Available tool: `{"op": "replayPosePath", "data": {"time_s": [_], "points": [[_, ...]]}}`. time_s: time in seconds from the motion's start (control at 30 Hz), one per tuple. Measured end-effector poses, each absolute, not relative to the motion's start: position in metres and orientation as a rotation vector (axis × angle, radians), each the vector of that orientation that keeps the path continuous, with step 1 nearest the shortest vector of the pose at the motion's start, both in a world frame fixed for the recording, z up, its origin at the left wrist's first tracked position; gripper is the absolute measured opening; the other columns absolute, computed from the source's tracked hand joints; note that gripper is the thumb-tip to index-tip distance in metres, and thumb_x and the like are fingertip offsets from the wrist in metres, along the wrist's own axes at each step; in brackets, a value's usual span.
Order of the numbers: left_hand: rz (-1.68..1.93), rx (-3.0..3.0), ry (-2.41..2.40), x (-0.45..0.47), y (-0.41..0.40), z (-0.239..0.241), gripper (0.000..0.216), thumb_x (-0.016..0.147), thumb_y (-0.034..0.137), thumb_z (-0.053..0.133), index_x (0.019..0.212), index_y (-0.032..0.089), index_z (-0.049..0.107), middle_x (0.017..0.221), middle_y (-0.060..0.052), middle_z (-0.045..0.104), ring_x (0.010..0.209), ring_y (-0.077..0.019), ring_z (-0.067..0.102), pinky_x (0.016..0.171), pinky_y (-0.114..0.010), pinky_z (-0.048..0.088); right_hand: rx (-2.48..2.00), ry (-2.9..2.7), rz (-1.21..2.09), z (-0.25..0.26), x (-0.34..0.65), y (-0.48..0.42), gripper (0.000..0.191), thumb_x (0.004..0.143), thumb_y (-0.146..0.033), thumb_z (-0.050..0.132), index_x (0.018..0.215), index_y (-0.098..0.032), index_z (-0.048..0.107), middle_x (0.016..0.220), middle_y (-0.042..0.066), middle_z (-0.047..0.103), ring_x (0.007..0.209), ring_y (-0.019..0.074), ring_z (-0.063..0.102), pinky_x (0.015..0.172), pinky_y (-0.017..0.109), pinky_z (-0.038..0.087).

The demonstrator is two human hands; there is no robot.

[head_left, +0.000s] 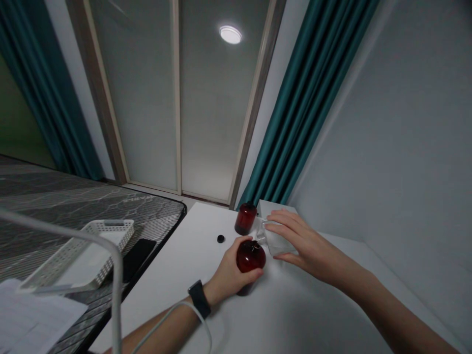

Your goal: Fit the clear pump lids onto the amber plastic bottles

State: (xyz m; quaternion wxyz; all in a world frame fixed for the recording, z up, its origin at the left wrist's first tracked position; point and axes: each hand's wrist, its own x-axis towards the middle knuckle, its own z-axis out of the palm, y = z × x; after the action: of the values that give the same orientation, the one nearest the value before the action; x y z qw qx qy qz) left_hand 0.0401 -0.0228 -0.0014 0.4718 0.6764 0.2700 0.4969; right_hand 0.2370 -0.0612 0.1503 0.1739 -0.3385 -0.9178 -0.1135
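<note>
Grips: left hand [228,274] clasping red bottle [251,257], right hand [303,242] spread on seemingly clear box [276,244].

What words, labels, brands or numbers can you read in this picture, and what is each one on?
None can be read.
dark red bottle in the left hand: no label shows.
second red bottle: no label shows.
clear container in the right hand: no print visible.
paper sheets: too blurred to tell any print.
</note>
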Motion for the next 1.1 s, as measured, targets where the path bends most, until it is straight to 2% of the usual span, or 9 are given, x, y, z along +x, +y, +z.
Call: {"op": "replayPosePath", "data": {"time_s": [0.83, 1.1], "points": [[1.201, 1.647, 0.652, 0.0396, -0.0233, -0.0040, 0.067, 0.066, 0.020, 0.079, 0.127, 0.020, 0.050, 0.124, -0.010, 0.063, 0.114, -0.0287, 0.060, 0.105, -0.045, 0.045, -0.959, -2.630, -0.340, 0.1532, 0.2371, -0.0592, 0.052, 0.088, -0.023, 0.067, 0.136, -0.022, 0.048, 0.135, 0.014, 0.059, 0.134, 0.0306, 0.049, 0.112, 0.059, 0.040], [1.209, 1.637, 0.639, 0.0390, -0.0236, -0.0027, 0.065, 0.068, 0.021, 0.078, 0.127, 0.019, 0.049, 0.124, -0.010, 0.062, 0.114, -0.0279, 0.060, 0.104, -0.044, 0.044, -0.958, -2.639, -0.366, 0.1530, 0.2370, -0.0604, 0.050, 0.088, -0.022, 0.066, 0.134, -0.019, 0.048, 0.134, 0.016, 0.058, 0.134, 0.0311, 0.048, 0.112, 0.060, 0.040]]}}
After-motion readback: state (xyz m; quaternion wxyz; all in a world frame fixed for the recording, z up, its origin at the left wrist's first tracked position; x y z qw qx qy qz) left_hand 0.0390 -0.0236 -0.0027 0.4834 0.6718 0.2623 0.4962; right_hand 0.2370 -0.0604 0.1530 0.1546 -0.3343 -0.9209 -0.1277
